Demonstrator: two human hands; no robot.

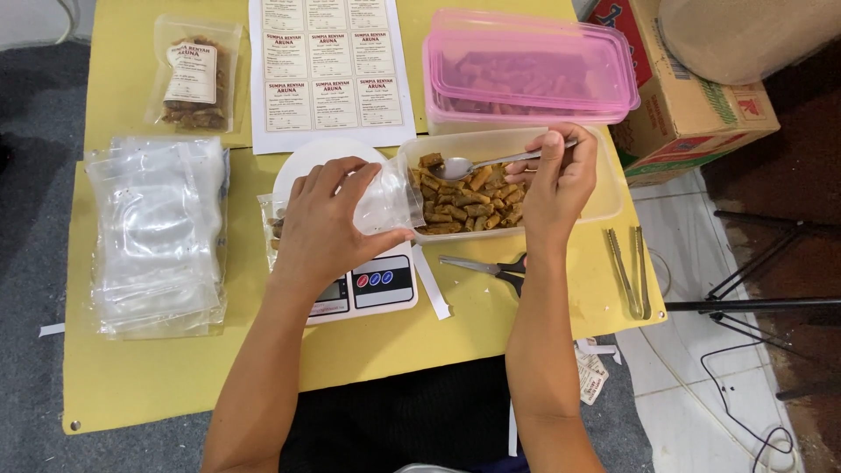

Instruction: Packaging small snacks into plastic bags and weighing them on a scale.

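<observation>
One yellow table [368, 350]; grey floor [35, 263].

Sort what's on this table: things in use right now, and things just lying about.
In use: left hand holding clear pouch; right hand with spoon; snack tub; scale.

Lying about: scissors, tongs, label sheet, pouch stack, pink boxes, filled packet.

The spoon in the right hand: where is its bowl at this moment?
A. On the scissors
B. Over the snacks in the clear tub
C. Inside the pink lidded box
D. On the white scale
B. The right hand holds the spoon with its bowl over the snacks in the tub, next to the mouth of the pouch that the left hand holds.
</observation>
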